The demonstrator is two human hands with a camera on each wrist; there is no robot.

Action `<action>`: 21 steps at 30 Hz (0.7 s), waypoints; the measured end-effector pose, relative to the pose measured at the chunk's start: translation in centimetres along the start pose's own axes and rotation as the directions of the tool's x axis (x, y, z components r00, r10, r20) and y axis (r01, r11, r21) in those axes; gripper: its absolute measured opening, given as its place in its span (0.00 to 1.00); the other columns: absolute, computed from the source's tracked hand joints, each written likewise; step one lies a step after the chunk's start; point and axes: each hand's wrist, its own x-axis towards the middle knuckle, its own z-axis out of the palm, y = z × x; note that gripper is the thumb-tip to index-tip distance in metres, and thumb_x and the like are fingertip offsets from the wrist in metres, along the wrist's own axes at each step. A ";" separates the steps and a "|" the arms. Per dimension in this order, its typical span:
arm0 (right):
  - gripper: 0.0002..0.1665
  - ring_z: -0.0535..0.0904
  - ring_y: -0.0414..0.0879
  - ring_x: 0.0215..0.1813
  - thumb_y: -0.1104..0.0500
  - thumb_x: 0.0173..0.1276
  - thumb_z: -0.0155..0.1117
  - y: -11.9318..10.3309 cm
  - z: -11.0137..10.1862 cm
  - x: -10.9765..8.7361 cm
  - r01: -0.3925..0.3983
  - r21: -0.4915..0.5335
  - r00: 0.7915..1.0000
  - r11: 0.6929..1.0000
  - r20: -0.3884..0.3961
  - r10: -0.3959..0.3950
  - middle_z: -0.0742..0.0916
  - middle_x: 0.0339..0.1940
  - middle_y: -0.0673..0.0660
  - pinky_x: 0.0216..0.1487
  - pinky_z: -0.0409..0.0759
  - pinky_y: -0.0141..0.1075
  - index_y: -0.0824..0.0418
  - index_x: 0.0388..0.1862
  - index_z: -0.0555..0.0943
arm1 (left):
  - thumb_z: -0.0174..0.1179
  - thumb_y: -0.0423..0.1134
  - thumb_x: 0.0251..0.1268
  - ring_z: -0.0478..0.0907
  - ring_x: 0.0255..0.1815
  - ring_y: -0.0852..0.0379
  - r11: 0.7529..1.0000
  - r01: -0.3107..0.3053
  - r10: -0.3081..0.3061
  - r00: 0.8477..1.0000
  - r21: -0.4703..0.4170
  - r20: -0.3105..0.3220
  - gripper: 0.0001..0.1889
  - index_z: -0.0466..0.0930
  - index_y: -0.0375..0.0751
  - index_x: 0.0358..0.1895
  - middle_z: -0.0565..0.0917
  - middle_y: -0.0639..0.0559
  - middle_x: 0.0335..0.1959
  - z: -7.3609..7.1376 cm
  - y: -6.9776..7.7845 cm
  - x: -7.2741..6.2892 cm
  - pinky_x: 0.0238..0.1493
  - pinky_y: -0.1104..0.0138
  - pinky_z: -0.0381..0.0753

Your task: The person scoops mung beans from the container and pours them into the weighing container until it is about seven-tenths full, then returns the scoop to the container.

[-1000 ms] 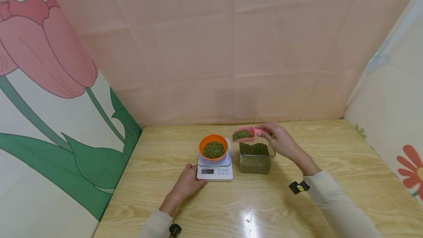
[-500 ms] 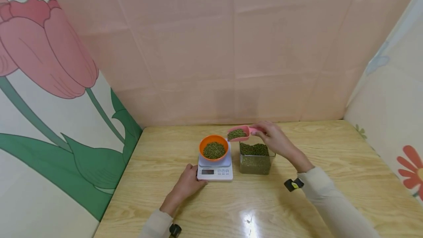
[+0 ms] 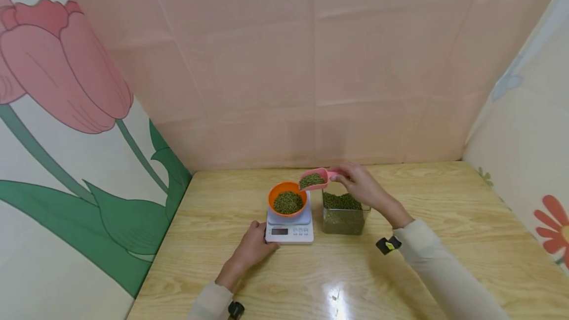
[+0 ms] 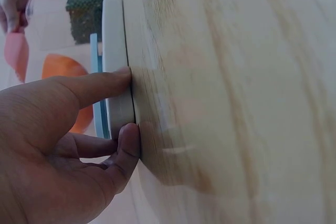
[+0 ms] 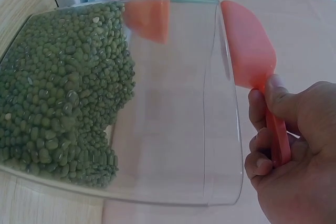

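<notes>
My right hand [image 3: 362, 186] grips a pink scoop [image 5: 249, 43] by its handle, thumb along the top. Mung beans [image 3: 312, 180] fill the scoop, whose front edge overlaps the right rim of an orange bowl [image 3: 271, 196] in the head view. More mung beans lie inside that bowl, which stands on a white kitchen scale [image 3: 290, 235]. At the scale's front left corner my left hand [image 3: 255, 246] holds on, the thumb against the front side and the fingers round the left. The scale's small display [image 3: 279, 231] is dark and unreadable.
A clear rectangular container [image 5: 223, 129] of mung beans stands just right of the scale, below my right hand. The wooden table [image 3: 213, 201] meets a pink backdrop [image 3: 249, 132] behind, with painted walls on both sides.
My right hand has carried the filled scoop leftward, from over the container to the bowl's right rim. The left hand has stayed at the scale's corner.
</notes>
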 end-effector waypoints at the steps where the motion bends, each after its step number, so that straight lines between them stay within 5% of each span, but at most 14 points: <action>1: 0.12 0.81 0.49 0.46 0.62 0.80 0.63 0.0 0.1 0.1 -0.001 0.001 1.000 1.000 0.001 0.001 0.89 0.47 0.61 0.47 0.80 0.44 0.66 0.55 0.87 | 0.77 0.39 0.63 0.69 0.44 0.54 1.000 -0.002 0.002 1.000 -0.004 0.000 0.31 0.80 0.31 0.68 0.79 0.46 0.46 0.0 0.0 0.0 0.44 0.64 0.76; 21: 0.13 0.82 0.59 0.56 0.60 0.80 0.63 -0.5 0.7 1.6 0.019 -0.028 0.999 0.999 0.031 -0.018 0.90 0.53 0.63 0.57 0.80 0.57 0.65 0.56 0.87 | 0.77 0.40 0.64 0.69 0.45 0.54 1.000 0.005 -0.005 1.000 -0.013 0.001 0.33 0.78 0.31 0.70 0.82 0.45 0.49 0.1 -0.1 0.0 0.45 0.65 0.76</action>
